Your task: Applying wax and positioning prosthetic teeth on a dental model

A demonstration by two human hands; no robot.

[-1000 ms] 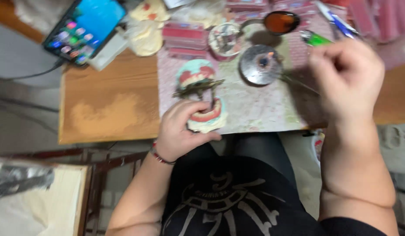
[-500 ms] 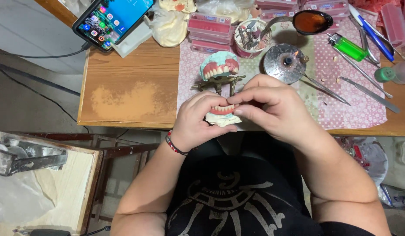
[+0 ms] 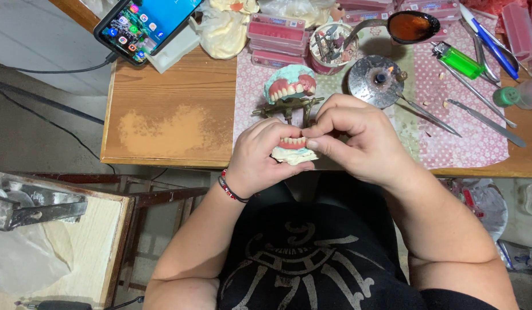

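Wooden desk [image 3: 174, 123] lying under pink dotted mat [image 3: 478, 143], cluttered with tools. Left hand [image 3: 257, 158] cupping and gripping plaster denture model [image 3: 293, 150] from below at desk's near edge. Right hand [image 3: 358, 138] pinching model's tooth row from right, fingertips [image 3: 313, 144] pressing on it. Second denture model on metal articulator [image 3: 290, 95] standing just behind hands. Small lit burner [image 3: 376, 80], green lighter [image 3: 459, 60], phone [image 3: 145, 23] lying further back.

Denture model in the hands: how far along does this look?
Done: the denture model shows a row of teeth set in pink wax. In hand: left hand cradles it while right hand pinches at the front teeth. Left: the other model sits on the articulator, apart.
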